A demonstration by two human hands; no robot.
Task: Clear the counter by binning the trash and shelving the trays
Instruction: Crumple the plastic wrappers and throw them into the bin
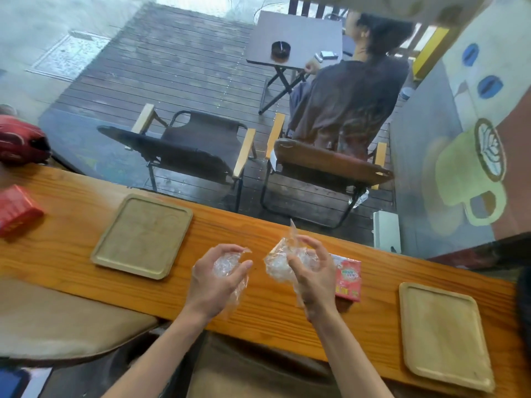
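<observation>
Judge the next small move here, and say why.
Probably carry the wrap off to a bin: the left hand and right hand each grip crumpled clear plastic wrap above the counter, while both trays lie untouched.

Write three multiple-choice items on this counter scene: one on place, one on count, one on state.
1. Where does the red packet lie?
A. On the left tray
B. On the counter beside the right hand
C. On the outdoor table

2. How many wooden trays lie on the counter?
A. One
B. Two
C. Three

3. What is the left hand doing?
A. Gripping crumpled clear plastic
B. Resting flat on the counter
C. Lifting a tray

Key: 1 B, the packet shows just past the right hand. 2 B, a left tray and a right tray. 3 A, its fingers curl round the clear plastic.
</observation>
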